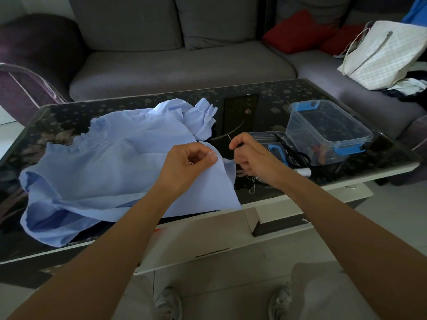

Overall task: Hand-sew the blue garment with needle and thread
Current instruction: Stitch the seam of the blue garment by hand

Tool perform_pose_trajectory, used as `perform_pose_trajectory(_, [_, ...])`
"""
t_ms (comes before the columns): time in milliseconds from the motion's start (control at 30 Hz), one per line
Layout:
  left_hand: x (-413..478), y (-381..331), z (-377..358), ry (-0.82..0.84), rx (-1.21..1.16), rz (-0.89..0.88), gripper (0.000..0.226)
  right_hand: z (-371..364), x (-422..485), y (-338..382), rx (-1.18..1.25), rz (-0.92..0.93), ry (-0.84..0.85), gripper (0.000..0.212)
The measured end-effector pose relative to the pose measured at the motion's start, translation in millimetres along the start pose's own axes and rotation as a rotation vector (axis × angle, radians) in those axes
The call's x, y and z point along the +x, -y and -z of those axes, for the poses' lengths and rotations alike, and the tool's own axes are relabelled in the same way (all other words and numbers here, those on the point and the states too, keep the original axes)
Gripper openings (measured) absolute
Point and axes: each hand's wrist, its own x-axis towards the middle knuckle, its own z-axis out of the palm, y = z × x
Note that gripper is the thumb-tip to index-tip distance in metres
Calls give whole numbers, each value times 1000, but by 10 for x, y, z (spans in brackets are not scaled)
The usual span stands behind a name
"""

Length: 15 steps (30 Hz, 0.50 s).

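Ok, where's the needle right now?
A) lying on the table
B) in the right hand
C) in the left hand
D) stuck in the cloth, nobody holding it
B: the needle sticks up from the pinched fingers of the right hand, while the left hand pinches the edge of the blue garment.

The light blue garment (104, 162) lies rumpled across the dark surface (265, 98), gathered cuff at the far side, near hem over the front edge; the left hand (187, 165) pinches its raised right edge. The thin needle (229, 137) points up from the fingertips of the right hand (251, 155), white thread (253, 184) dangling tangled beneath
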Motion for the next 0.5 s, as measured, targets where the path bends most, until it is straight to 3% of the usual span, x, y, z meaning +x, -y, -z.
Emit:
perform_pose_trajectory(167, [-8, -4, 8, -24, 3, 22, 9, 77, -38, -51, -241, 221, -47, 17])
perform_pose_trajectory(500, [-19, -56, -5, -33, 3, 57, 12, 50, -33, -51, -223, 271, -96, 23])
